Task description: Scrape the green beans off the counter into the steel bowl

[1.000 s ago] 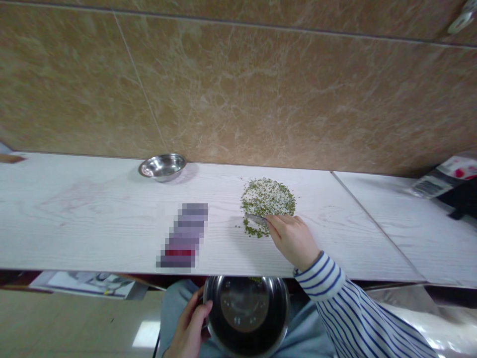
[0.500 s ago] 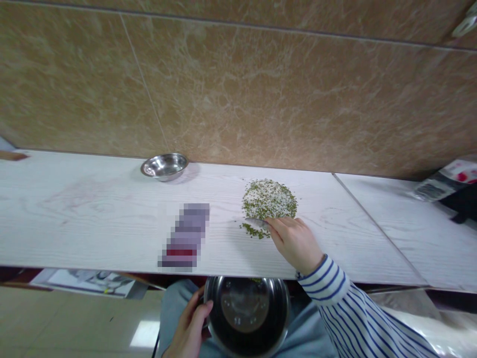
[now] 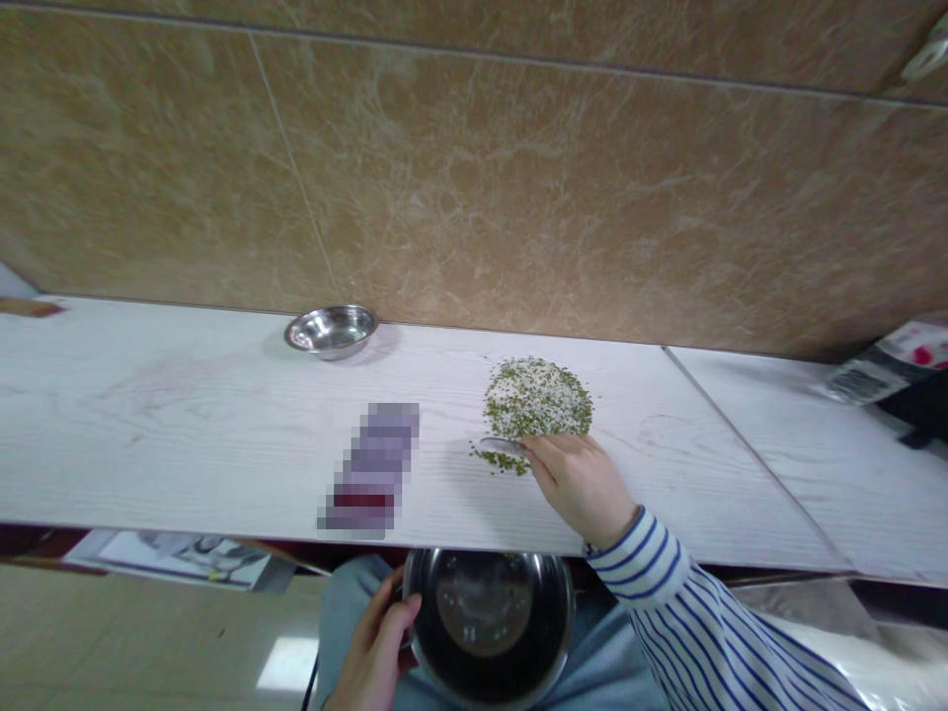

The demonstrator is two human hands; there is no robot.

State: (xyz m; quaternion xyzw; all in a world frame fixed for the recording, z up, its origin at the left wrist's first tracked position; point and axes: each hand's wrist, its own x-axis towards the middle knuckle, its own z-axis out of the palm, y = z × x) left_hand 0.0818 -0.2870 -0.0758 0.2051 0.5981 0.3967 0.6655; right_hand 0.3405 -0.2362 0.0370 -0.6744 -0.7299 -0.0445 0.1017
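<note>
Right hand (image 3: pixel 582 484) has its grip closed on a grey tool (image 3: pixel 502 446) lying crosswise, tip leftward, among green grains (image 3: pixel 537 395); left hand (image 3: pixel 377 640) clasps the pot (image 3: pixel 557 632) by the surface's (image 3: pixel 222 444) near edge.

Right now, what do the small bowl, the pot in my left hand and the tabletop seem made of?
Bowl: polished metal, probably stainless steel, from its mirror-like highlights. Pot: likely metal too, judging by the glossy silver edge. Tabletop: whitish, low-sheen; grain streaks suggest wood or printed laminate, but I can't tell which.
</note>
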